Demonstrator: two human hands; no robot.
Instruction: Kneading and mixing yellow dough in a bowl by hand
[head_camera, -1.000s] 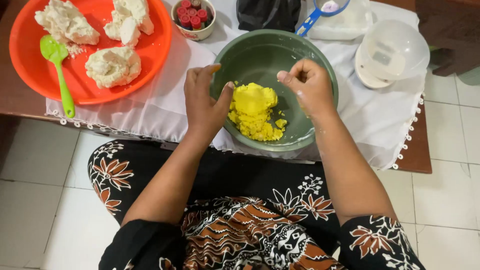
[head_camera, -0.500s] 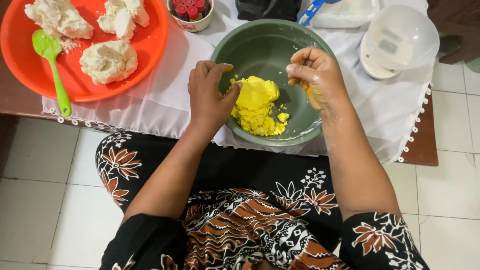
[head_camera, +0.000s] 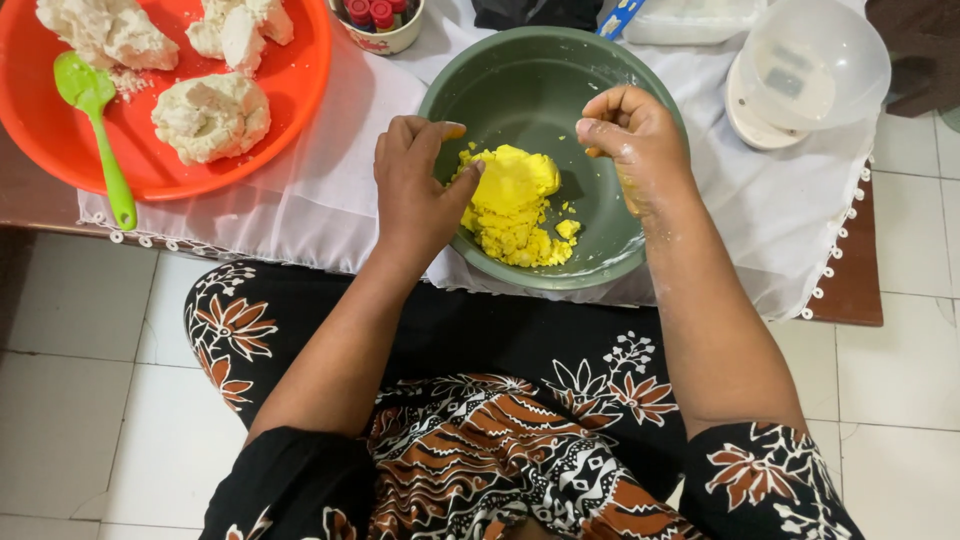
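White cloth (head_camera: 320, 190) is covering the low table, and a person is sitting before it over a tiled floor. A green bowl (head_camera: 520, 90) is resting at the table's near edge, holding a lump of yellow dough (head_camera: 512, 195) with loose crumbs beside it. The left hand (head_camera: 415, 185) is gripping the bowl's rim, thumb touching the dough. The right hand (head_camera: 640, 140) is hovering above the bowl, fingers curled together; whether they are pinching a crumb cannot be told. Good practice: keep the rim steadied and gather crumbs toward the lump. An orange tray (head_camera: 300, 60) holding white dough and a green spoon (head_camera: 95, 130) is cut off at the frame's top.
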